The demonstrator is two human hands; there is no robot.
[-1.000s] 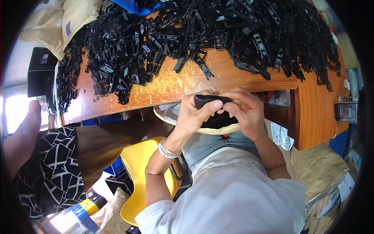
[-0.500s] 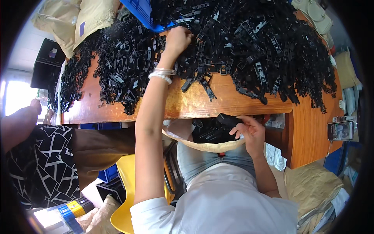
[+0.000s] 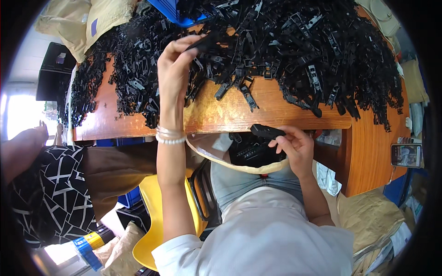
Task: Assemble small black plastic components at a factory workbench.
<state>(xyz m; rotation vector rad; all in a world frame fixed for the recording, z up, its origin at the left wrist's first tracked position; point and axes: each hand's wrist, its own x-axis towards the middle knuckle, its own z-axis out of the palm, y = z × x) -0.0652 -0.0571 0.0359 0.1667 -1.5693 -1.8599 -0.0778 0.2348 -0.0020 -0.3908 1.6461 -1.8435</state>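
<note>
While the left hand [image 3: 174, 69] fingers pinch a black clip [image 3: 206, 40] over the pile [image 3: 294, 50], right hand [image 3: 294, 146] fingers pinch another black part [image 3: 268, 131].

Small assembly workshop, piecework setup: wooden worktop [image 3: 276, 112] buried under a heap of identical black plastic parts [image 3: 285, 50], blue crate [image 3: 177, 11] behind, stuffed sacks [image 3: 92, 20] around, another person [image 3: 41, 184] seated alongside.

Wearing a white short-sleeved shirt [image 3: 271, 239], grey-blue trousers [image 3: 244, 184], and beaded bracelets [image 3: 170, 136] on the left wrist.
</note>
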